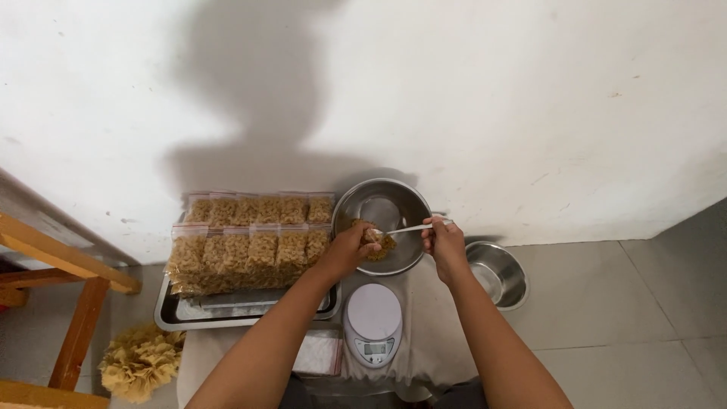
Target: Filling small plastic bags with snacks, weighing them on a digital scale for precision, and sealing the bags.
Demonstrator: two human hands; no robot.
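Left grip (350,248) pinches what looks like a small pasta-filled bag (376,244) over the round steel bowl (381,204); right grip (445,241), at three o'clock, clamps a metal spoon (405,228).

both forearms are bare, no sleeves showing; hands seem to wear no rings.

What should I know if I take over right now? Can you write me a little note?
Left hand: holding a small bag of brown snack pieces over the big steel bowl.
Right hand: holding a spoon that reaches to the bag.
White kitchen scale: in front of the bowl, nothing on it.
Done: two rows of filled bags stand on the metal tray.
Left: this bag is not on the tray yet; flat empty bags lie beside the scale. A small steel bowl sits to the right.
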